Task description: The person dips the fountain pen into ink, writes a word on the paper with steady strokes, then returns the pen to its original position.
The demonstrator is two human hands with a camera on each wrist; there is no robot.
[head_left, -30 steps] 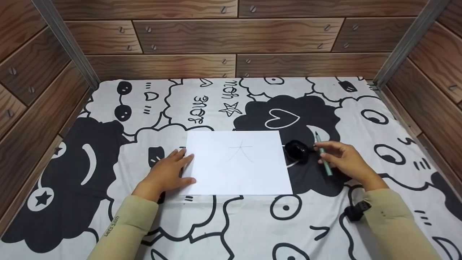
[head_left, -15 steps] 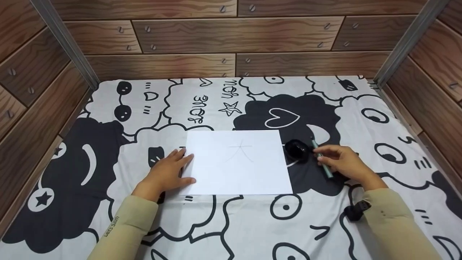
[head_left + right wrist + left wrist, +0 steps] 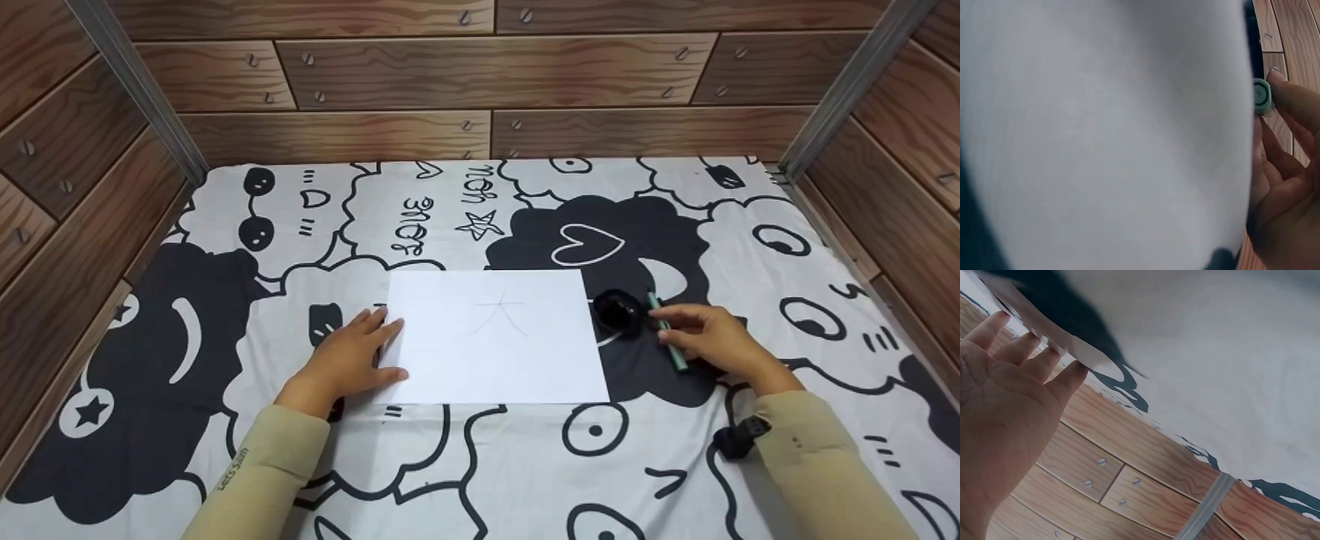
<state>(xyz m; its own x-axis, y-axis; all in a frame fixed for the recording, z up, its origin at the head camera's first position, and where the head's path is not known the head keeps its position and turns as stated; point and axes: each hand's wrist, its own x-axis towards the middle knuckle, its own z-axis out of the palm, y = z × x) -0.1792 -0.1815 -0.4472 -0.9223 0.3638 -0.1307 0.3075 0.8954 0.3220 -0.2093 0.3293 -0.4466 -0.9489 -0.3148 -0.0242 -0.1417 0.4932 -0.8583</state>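
A sheet of white paper (image 3: 487,375) lies on the patterned cloth, with a thin grey figure of a few crossing strokes (image 3: 501,313) in its upper middle. My left hand (image 3: 349,360) rests at the paper's left edge, fingers spread and fairly straight. On the other side, my right hand (image 3: 716,339) pinches a slim green pen (image 3: 676,357) between thumb and fingers. Its dark tip points away from me, beside a glossy black round object (image 3: 616,312) just right of the paper. The right wrist view shows the pen's round green end (image 3: 1262,97) at the fingertips.
Under everything spreads a black and white cartoon cloth (image 3: 517,465). A small black device (image 3: 741,438) sits by the right sleeve. Wood-patterned walls (image 3: 487,75) with grey metal corner strips (image 3: 847,97) enclose the back and sides.
The pen's tip has swung a little left and down toward the black object, as the right hand lowered slightly. My left hand and the paper stay where they were.
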